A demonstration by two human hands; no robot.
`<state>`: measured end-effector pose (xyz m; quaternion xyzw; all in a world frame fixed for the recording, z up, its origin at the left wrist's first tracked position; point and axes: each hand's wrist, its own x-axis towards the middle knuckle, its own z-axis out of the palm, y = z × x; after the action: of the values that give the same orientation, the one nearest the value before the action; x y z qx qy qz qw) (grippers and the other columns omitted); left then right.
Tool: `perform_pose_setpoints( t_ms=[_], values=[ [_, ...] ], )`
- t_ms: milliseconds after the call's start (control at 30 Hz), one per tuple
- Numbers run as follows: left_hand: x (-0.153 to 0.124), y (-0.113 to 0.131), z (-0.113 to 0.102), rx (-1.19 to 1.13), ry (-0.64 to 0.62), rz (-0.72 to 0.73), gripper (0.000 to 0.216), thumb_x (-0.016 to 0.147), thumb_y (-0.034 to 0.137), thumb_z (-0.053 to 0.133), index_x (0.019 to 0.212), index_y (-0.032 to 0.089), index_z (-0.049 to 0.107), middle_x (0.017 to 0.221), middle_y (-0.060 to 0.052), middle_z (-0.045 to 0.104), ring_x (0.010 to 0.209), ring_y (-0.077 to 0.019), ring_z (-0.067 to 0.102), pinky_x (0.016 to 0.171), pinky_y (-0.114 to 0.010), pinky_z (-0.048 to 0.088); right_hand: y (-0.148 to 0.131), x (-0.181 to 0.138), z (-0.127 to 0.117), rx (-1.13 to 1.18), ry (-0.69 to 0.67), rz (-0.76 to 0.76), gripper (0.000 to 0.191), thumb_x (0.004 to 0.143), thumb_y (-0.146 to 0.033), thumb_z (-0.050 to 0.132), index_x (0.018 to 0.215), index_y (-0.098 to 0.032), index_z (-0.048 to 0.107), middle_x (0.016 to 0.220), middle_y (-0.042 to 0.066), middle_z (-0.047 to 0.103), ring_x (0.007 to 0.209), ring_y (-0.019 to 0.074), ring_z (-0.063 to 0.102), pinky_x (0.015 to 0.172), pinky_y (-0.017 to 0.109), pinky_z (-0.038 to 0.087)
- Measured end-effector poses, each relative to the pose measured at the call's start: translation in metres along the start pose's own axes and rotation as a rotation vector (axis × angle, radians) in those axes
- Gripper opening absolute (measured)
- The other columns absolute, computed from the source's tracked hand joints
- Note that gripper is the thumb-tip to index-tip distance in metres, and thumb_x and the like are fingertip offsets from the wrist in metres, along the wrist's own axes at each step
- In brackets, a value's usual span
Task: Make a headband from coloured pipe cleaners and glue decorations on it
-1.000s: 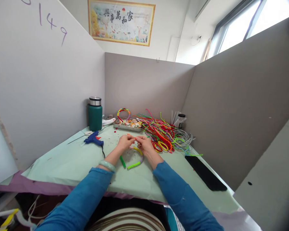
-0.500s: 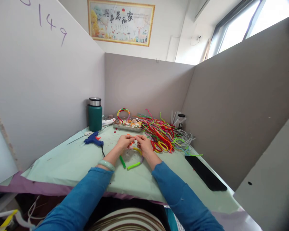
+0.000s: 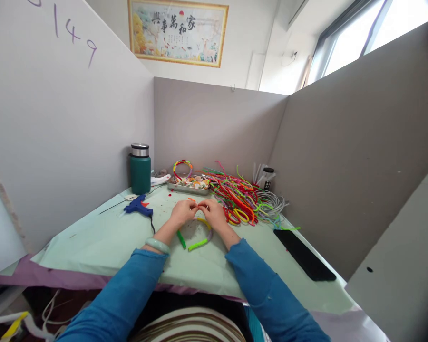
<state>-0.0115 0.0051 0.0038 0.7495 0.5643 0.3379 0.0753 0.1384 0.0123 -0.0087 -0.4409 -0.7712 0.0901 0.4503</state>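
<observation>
My left hand (image 3: 182,212) and my right hand (image 3: 214,213) meet fingertip to fingertip over the pale green table cover (image 3: 103,237). Both pinch a small orange piece (image 3: 195,204) between them, too small to name. Under the hands lies a hoop wrapped in green, yellow and purple fuzzy wire (image 3: 198,244). A jade bangle (image 3: 158,245) sits on my left wrist.
A blue glue gun (image 3: 138,206) lies to the left, a green flask (image 3: 140,169) behind it. A metal tray of small trinkets (image 3: 190,183) and a finished hoop stand at the back. A heap of coloured fuzzy wires (image 3: 240,197) spreads right; a black strip (image 3: 303,254) lies beyond.
The hands have drawn slightly closer together and sunk a little toward the hoop; nothing else has moved.
</observation>
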Motion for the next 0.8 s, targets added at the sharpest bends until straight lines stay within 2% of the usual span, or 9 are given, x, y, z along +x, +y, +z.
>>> perform_pose_setpoints(
  t_ms=[200, 267, 367, 533, 667, 800],
  values=[
    [-0.003, 0.002, 0.001, 0.147, -0.03, 0.002, 0.025, 0.078, 0.031, 0.049, 0.086, 0.022, 0.071, 0.087, -0.005, 0.07, 0.079, -0.0174, 0.06, 0.069, -0.024, 0.04, -0.006, -0.004, 0.0, -0.312, -0.117, 0.025, 0.014, 0.084, -0.025, 0.049, 0.087, -0.019, 0.062, 0.087, 0.006, 0.063, 0.08, 0.0166, 0.056, 0.069, 0.026, 0.036],
    [-0.002, 0.002, 0.001, 0.158, -0.03, 0.009, 0.025, 0.078, 0.031, 0.049, 0.088, 0.023, 0.071, 0.09, -0.006, 0.07, 0.084, -0.0183, 0.06, 0.071, -0.025, 0.04, -0.005, -0.004, 0.001, -0.357, -0.148, 0.058, 0.015, 0.084, -0.026, 0.048, 0.088, -0.018, 0.061, 0.086, 0.007, 0.064, 0.079, 0.0169, 0.056, 0.066, 0.026, 0.035],
    [-0.001, 0.0, 0.0, 0.137, -0.022, 0.014, 0.026, 0.078, 0.031, 0.049, 0.089, 0.024, 0.071, 0.091, -0.005, 0.07, 0.084, -0.0184, 0.06, 0.072, -0.025, 0.04, -0.004, -0.003, 0.001, -0.33, -0.125, 0.102, 0.015, 0.084, -0.025, 0.047, 0.086, -0.017, 0.06, 0.085, 0.007, 0.064, 0.077, 0.0167, 0.056, 0.065, 0.026, 0.034],
    [0.002, -0.001, 0.002, -0.036, -0.026, -0.018, 0.021, 0.075, 0.029, 0.053, 0.08, 0.019, 0.071, 0.076, -0.004, 0.07, 0.069, -0.0148, 0.059, 0.064, -0.023, 0.041, -0.002, 0.002, 0.005, -0.078, 0.013, 0.188, 0.013, 0.079, -0.021, 0.048, 0.075, -0.017, 0.06, 0.076, 0.004, 0.063, 0.07, 0.0148, 0.054, 0.063, 0.025, 0.035],
    [0.001, 0.003, 0.006, -0.429, -0.121, -0.137, 0.02, 0.074, 0.029, 0.053, 0.075, 0.013, 0.065, 0.063, -0.002, 0.065, 0.045, -0.0083, 0.049, 0.047, -0.02, 0.037, -0.005, 0.004, 0.012, 0.335, 0.117, 0.368, 0.012, 0.071, -0.024, 0.049, 0.065, -0.016, 0.057, 0.06, -0.001, 0.058, 0.058, 0.0123, 0.049, 0.056, 0.023, 0.035],
    [-0.001, 0.005, 0.009, -0.705, -0.145, -0.246, 0.02, 0.07, 0.029, 0.058, 0.079, 0.011, 0.061, 0.06, -0.002, 0.063, 0.04, -0.0064, 0.045, 0.042, -0.019, 0.037, -0.01, 0.003, 0.015, 0.674, 0.15, 0.473, 0.013, 0.064, -0.028, 0.055, 0.064, -0.016, 0.056, 0.048, -0.005, 0.048, 0.044, 0.0085, 0.038, 0.046, 0.022, 0.03]
  ],
)
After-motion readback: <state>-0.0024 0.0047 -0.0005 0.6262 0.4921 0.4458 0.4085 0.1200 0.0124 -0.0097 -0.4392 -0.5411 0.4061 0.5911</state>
